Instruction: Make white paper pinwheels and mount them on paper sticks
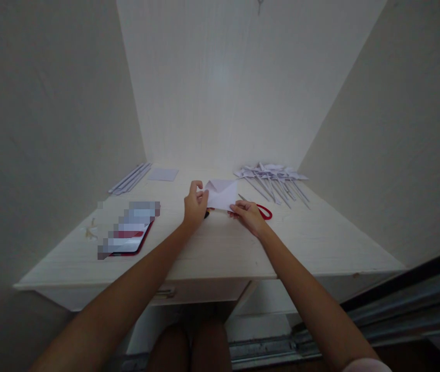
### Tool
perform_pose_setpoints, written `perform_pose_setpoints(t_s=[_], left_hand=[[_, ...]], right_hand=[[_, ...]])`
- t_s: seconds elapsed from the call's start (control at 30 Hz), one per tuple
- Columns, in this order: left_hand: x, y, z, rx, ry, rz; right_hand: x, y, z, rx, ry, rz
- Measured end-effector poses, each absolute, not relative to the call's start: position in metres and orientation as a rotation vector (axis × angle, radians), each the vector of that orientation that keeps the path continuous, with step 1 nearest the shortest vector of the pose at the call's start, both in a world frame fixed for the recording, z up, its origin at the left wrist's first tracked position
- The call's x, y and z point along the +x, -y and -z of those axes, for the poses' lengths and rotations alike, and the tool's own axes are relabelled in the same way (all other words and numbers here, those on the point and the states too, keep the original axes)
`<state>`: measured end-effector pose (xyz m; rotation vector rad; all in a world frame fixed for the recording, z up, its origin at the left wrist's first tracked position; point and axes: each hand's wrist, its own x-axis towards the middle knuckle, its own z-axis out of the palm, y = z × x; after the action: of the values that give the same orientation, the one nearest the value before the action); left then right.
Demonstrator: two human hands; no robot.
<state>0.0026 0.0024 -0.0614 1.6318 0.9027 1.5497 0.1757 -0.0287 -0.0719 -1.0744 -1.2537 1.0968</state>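
Note:
A small sheet of white paper (225, 195) is held up between my two hands above the desk, with a folded or creased flap along its upper left part. My left hand (195, 204) pinches the paper's left edge, its index finger bent. At the lower right corner, my right hand (248, 213) grips the sheet between thumb and fingers. Scissors with red handles (265, 212) lie on the desk just beyond my right hand, partly covered by it. A small dark object (206, 214) shows under my left hand, too hidden to name.
Paper pinwheel-like shapes on thin sticks (272, 173) are heaped at the back right. Rolled paper sticks (130, 179) and a flat paper square (163, 174) lie at the back left. A phone in a red case (132, 230) rests on the white desk (220, 258). Walls enclose three sides.

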Motion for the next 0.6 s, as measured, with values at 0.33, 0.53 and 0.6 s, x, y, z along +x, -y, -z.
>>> perform_pose_setpoints(t_s=[0.33,0.53,0.6], left_hand=[[0.002,-0.014,0.062,1.631,-0.830,-1.453],[0.005,-0.010,0.061,1.449,-0.592,-1.279],[0.005,-0.010,0.061,1.386,-0.641,-1.309]], right_hand=[[0.176,0.031,0.072,-1.077,1.290,-1.079],[0.177,0.031,0.072,-1.103,1.335,-1.024],[0.177,0.032,0.070,-1.119,1.329,-1.002]])
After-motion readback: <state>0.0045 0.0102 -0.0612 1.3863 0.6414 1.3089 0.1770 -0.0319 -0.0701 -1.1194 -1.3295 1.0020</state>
